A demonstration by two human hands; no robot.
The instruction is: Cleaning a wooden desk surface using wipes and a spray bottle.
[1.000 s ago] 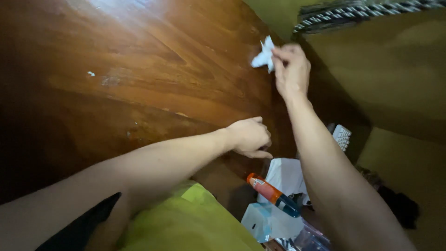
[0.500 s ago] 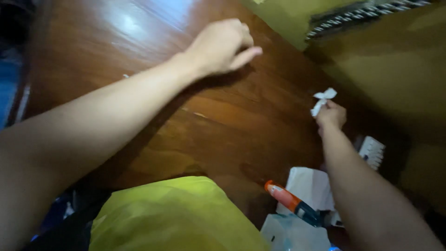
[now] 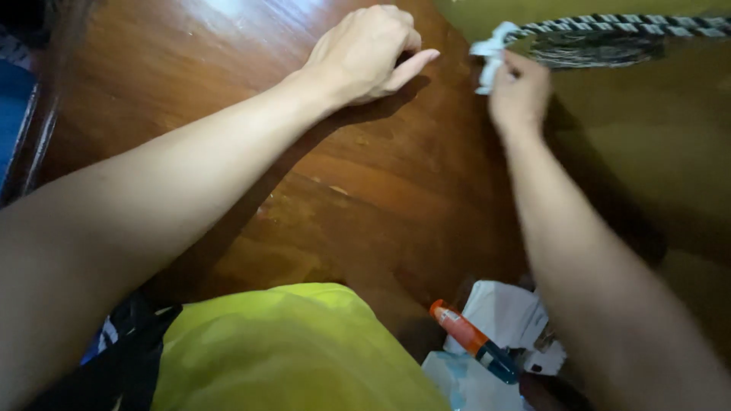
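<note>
While the left hand (image 3: 365,53) stays curled, empty, on the tabletop (image 3: 190,99), the right hand (image 3: 519,90) has carried its pinched white tissue (image 3: 487,57) up along the tabletop's far edge.

Pinching a crumpled white tissue (image 3: 487,57) in the right hand (image 3: 520,90) at the far edge of the wooden surface (image 3: 190,91); resting the loosely curled left hand (image 3: 364,53) on the wood.

Glossy wooden tabletop (image 3: 228,76), crumpled white tissue (image 3: 487,57)
</note>
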